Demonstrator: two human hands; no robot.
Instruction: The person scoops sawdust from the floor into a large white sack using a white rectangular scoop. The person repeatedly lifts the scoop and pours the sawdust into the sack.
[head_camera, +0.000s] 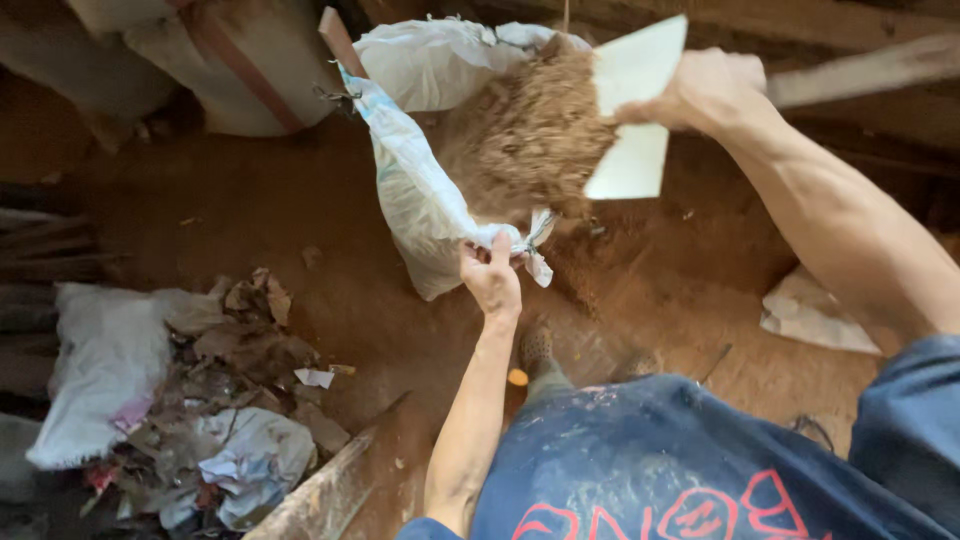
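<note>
Left hand (492, 275) pinches the near rim of a white woven sack (415, 190), holding it open above the dirt floor (250, 200). Right hand (705, 90) grips a pale flat board (635, 105), fingers closed, against brown sawdust (530, 135) at the sack's mouth. Litter pile (230, 420) lies lower left.

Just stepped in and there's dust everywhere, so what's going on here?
A person is filling a white woven sack with brown sawdust-like material. The left hand grips the sack's rim and holds its mouth open. The right hand holds a pale flat board against the heap at the sack's mouth. A pile of scraps and rags lies on the reddish floor.
</note>
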